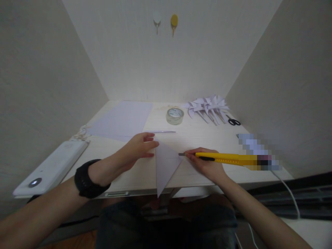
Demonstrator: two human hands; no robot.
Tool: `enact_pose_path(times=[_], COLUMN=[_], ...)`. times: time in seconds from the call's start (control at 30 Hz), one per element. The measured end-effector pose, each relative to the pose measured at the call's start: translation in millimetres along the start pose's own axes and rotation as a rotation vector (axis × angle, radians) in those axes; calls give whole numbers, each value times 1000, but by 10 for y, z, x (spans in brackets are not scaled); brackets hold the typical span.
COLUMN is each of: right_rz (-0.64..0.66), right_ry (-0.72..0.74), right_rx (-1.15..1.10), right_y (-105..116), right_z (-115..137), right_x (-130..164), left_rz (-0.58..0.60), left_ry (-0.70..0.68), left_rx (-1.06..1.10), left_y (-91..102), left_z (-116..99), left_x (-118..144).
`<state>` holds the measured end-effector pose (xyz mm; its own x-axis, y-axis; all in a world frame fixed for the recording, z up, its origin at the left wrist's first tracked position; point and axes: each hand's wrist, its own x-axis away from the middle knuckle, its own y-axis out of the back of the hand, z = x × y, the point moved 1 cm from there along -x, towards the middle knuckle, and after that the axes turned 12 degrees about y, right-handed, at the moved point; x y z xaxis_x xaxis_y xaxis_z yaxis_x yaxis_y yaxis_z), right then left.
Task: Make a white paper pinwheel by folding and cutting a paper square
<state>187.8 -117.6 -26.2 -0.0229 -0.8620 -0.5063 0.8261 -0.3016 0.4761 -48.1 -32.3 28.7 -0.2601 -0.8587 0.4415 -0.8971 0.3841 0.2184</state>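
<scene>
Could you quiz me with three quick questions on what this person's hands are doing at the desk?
1. True or false: the right hand holds a yellow utility knife.
2. What does the left hand press on? A) tape roll B) folded white paper C) scissors
3. Fill in: the knife's blade tip meets the paper's ____ edge.

Key: 1 true; 2 B; 3 right.

One knife (223,158), one tape roll (175,116), one scissors (234,121), two wall hooks (157,20).
</scene>
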Motion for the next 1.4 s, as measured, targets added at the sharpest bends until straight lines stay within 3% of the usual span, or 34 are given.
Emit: enact_pose_path(times=[0.1,0.3,0.53,0.77,1.4], right_rz=[1,0,5,-14,-4], right_ry=[-3,5,5,-1,54], right_rx=[1,3,8,-3,125], right_y=[1,-14,-16,-12,-18], right_z=[-8,-22,-25,22,39], right_x=[5,15,7,5,-4], left_rz=[77,-18,163,31,122], left_ry=[82,94,32,-104,-143], left_rx=[196,358,8,-314,-226], left_y=[-55,-149,-242,-338,-296], left_z=[-51,-51,23,124,209], left_x=[78,-39,-229,-388,-461])
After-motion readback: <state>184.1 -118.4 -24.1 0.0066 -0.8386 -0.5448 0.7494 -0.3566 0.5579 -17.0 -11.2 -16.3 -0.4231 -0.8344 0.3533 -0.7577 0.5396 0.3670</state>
